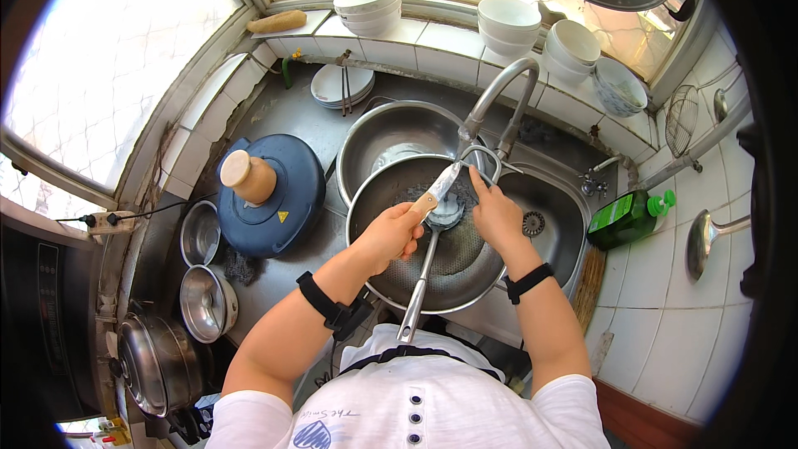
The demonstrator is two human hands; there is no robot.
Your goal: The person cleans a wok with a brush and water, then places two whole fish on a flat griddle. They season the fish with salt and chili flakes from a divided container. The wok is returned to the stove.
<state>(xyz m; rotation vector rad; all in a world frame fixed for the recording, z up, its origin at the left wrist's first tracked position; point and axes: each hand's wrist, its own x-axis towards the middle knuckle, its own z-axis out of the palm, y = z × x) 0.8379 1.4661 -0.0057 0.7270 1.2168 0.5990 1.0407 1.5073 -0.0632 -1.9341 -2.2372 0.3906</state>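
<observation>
My left hand (389, 231) grips a knife (444, 182) by its light wooden handle. Its wet blade points up toward the mouth of the curved metal faucet (492, 96). My right hand (499, 215) is beside the blade tip, index finger stretched out near a metal loop (497, 162) and the other fingers curled; I see nothing held in it. Below both hands is a large wok (386, 287) with a textured inside. A metal ladle or spatula (430, 255) lies in it, handle over the near rim, its head partly under the knife.
Behind the wok is a steel basin (358, 137); a sink (561, 255) lies to the right, with a green detergent bottle (614, 221). At left are a blue lid (299, 181) and steel bowls (198, 234). White bowls (368, 6) line the sill. Plates (330, 84) carry chopsticks.
</observation>
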